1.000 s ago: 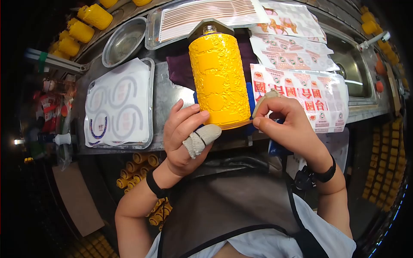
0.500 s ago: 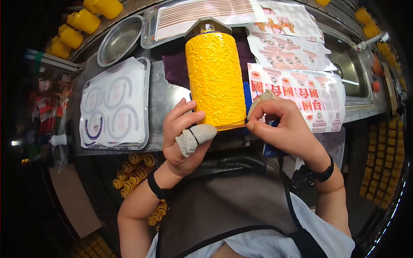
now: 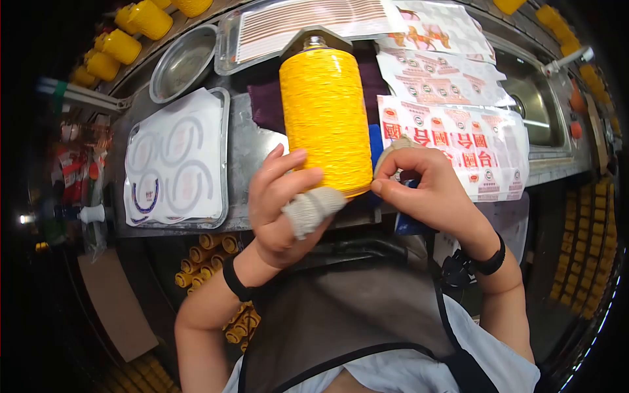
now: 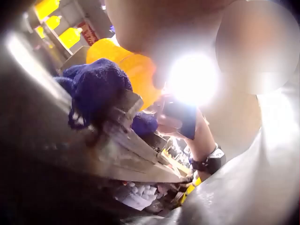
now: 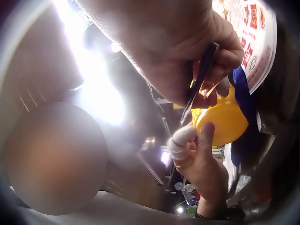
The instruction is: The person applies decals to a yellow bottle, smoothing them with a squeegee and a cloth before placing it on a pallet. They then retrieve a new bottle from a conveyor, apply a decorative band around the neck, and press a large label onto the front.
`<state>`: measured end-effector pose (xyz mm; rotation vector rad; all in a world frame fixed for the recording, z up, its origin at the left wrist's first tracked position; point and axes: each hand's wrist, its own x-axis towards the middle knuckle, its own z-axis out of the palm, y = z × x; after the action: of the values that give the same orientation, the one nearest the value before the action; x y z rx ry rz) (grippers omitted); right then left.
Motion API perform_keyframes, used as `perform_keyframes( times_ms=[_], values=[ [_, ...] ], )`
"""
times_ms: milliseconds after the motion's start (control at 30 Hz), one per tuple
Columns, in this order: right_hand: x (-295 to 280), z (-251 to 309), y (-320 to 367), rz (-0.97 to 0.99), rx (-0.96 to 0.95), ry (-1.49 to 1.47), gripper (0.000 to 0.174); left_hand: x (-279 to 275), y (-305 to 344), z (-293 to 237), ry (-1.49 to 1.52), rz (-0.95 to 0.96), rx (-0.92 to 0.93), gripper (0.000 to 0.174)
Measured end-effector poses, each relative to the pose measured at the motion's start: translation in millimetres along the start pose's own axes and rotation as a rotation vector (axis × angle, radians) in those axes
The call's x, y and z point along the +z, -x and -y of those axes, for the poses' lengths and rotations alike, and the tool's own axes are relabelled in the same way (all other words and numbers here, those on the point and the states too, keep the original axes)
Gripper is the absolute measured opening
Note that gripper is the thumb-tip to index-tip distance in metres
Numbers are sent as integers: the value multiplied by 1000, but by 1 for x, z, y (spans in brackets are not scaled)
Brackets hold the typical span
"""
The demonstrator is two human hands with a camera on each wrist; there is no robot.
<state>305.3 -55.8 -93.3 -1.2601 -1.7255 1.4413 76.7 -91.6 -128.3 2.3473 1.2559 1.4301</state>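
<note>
A yellow embossed bottle (image 3: 325, 118), its surface streaked by motion, lies with its neck in a dark angular holder (image 3: 288, 50) and its base towards the person. My left hand (image 3: 278, 213) has its fingers laid along the lower left side, with the cloth-wrapped thumb at the base rim. At the rim's right, my right hand (image 3: 429, 187) has thumb and index finger brought together. The right wrist view shows a dark-handled tool (image 5: 205, 70) gripped in that hand, near the bottle (image 5: 227, 122). Blue cloth (image 4: 101, 86) covers a support beside the bottle; any strip between the fingertips cannot be made out.
A tray (image 3: 225, 164) with ring-printed sheets lies left, a metal bowl (image 3: 183, 64) behind it. Printed sheets (image 3: 452, 147) lie right, by a sink (image 3: 534, 118) with a tap. Striped sheets lie on a tray (image 3: 228, 56) at the back.
The bottle has turned in its holder: panels, then leafy relief showed, now blurred streaks. Both hands have stayed close to the base, with the left fingers shifted slightly right over it since half a second ago.
</note>
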Motion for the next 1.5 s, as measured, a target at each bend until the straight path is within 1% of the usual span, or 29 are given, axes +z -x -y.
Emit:
perform_keyframes(
  times_ms=[100,133,233,333,433,467,567,600,700,733,767,833,867,967,1000,1100,1167,1200,1300,1333,1433,1500],
  values=[
    [-2,6,2,32,-6,39,8,2,15,6,56,-60,-57,35],
    [-2,7,1,32,-12,44,8,0,17,12,28,-36,18,35],
    [-4,6,3,24,-10,50,9,-6,11,7,-43,31,30,28],
    [-5,1,2,16,24,47,9,-6,-4,2,-192,76,193,19],
    [0,2,0,23,24,49,11,4,-24,0,-112,160,313,14],
    [1,2,0,2,16,43,12,3,-24,1,-85,158,301,19],
    [-1,-2,2,-33,-23,22,14,5,-6,1,19,-10,85,27],
    [-1,-2,3,-32,-20,20,14,6,3,0,12,-41,12,34],
    [-1,2,2,-19,-22,10,14,4,13,6,54,-61,5,34],
    [-2,1,2,-23,-34,21,15,0,12,8,33,-11,25,34],
    [-2,0,2,-29,-44,30,15,-3,12,8,-5,15,52,32],
    [-4,-1,1,-28,-6,26,15,-6,8,7,-69,73,111,30],
    [-5,-1,2,-30,16,25,15,-5,4,4,-109,73,138,25],
    [-4,-6,1,-26,-8,22,14,-4,-11,-3,-153,143,226,30],
    [-3,-8,0,-19,-7,29,14,3,-16,1,-135,122,313,30],
    [-2,-9,-1,-13,-10,30,15,8,-24,-2,-70,164,299,32],
    [0,-6,1,-31,-7,0,15,8,-12,1,-49,60,188,35],
    [1,-2,1,-34,-46,-11,14,9,-5,1,-34,15,132,37],
    [3,6,3,13,-57,-1,10,6,8,-7,42,-74,-108,41],
    [2,9,3,13,-60,15,11,4,14,2,37,-46,-53,40],
    [3,9,1,-22,-45,23,12,-5,12,5,-47,42,33,34],
    [1,8,0,-14,17,-5,12,-6,4,1,-133,74,117,29]
  ],
)
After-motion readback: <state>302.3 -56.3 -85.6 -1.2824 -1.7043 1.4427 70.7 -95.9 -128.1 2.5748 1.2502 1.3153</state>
